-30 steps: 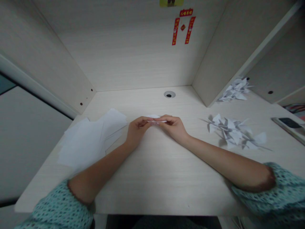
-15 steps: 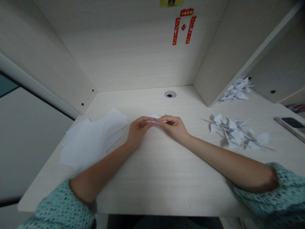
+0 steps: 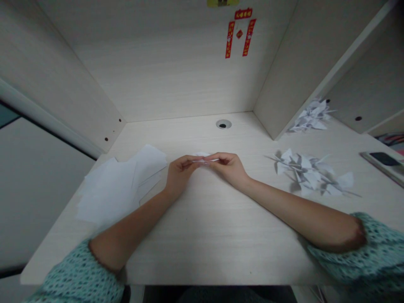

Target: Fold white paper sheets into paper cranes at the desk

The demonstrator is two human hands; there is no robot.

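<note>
A small folded white paper piece (image 3: 203,157) sits between both hands at the middle of the pale wooden desk (image 3: 202,235). My left hand (image 3: 179,173) pinches its left end with curled fingers. My right hand (image 3: 229,167) pinches its right end, fingers closed over the top edge. Most of the paper is hidden behind my fingers. Both forearms rest on the desk, with teal patterned sleeves at the near edge.
Loose white paper sheets (image 3: 120,185) lie at the left. A pile of folded paper cranes (image 3: 311,172) lies at the right, another pile (image 3: 311,118) farther back. A phone (image 3: 383,162) lies at the far right. A cable hole (image 3: 223,124) sits near the back wall.
Both hands stay pinched on the folded paper in the same spot. Only the camera view has shifted slightly.
</note>
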